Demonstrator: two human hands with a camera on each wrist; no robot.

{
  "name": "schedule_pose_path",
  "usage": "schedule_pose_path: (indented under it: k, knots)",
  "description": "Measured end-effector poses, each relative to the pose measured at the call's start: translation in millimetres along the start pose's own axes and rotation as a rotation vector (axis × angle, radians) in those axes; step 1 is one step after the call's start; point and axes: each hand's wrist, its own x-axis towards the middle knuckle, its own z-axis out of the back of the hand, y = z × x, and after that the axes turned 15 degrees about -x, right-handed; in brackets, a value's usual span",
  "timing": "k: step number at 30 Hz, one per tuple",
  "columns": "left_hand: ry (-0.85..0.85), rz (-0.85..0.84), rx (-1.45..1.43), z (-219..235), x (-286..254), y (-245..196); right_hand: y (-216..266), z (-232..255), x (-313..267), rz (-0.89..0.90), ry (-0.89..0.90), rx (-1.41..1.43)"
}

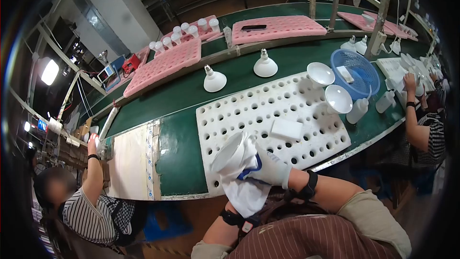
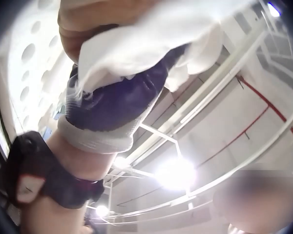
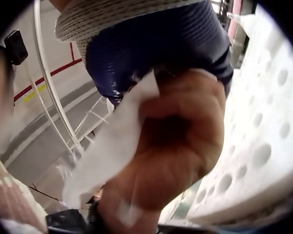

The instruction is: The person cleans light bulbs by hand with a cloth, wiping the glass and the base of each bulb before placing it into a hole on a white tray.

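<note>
My bare left hand [image 3: 180, 131] curls around a white cloth [image 1: 247, 196], a corner of which sticks out of the fist in the right wrist view. My right hand [image 1: 274, 168] wears a white glove with a blue palm and grips the upper part of this cloth. Bunched in the cloth is a pale cone-shaped lamp [image 1: 223, 159], its wide rim showing at the left. The gloved fingertips are hidden behind cloth. Both hands are close together over the near edge of a white foam board [image 1: 230, 129] full of round holes.
On the board lie a white block [image 1: 286, 128] and two lamps, one the upturned lamp [image 1: 339, 99]. A blue basket [image 1: 354, 74] and white bottles [image 1: 357, 111] stand right. Reflector lamps [image 1: 214, 80] stand behind; pink foam trays [image 1: 278, 29] lie farther back. People sit at both sides.
</note>
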Motion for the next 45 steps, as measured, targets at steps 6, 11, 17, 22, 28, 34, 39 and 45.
schedule_pose_path:
  k: [6, 11, 17, 22, 28, 34, 39, 45]
  knots:
    - [0.427, -0.102, -0.024, -4.6, -8.4, 1.5, -24.0, 13.1, -5.6, -0.136, 0.269, 0.141]
    - [0.177, 1.238, -0.834, 51.8, -20.4, 45.7, -31.1, 50.9, -14.5, 0.032, 0.122, -0.175]
    - [0.286, 0.768, -1.265, 93.8, 27.4, 38.7, 0.6, 76.6, -13.1, 0.036, 0.455, -0.446]
    - [0.516, 0.728, -1.25, 86.8, 50.5, 24.5, 3.1, 92.0, -19.0, 0.109, 0.422, -0.493]
    - [0.368, 0.771, -1.258, 71.5, 32.0, -3.7, -38.1, 73.1, -31.7, -0.011, 0.201, 0.049]
    - [0.102, 0.658, -1.167, 86.5, -3.5, 4.3, -23.6, 35.3, -8.8, -0.24, 0.023, 0.238]
    - [-0.41, 0.664, -1.433, 117.5, -45.4, 34.0, -42.1, 12.9, 20.2, -0.337, 0.033, 0.175]
    - [-0.486, 0.738, -1.763, 107.5, -56.3, 34.3, -44.2, 44.3, 26.1, -0.05, 0.234, -0.665]
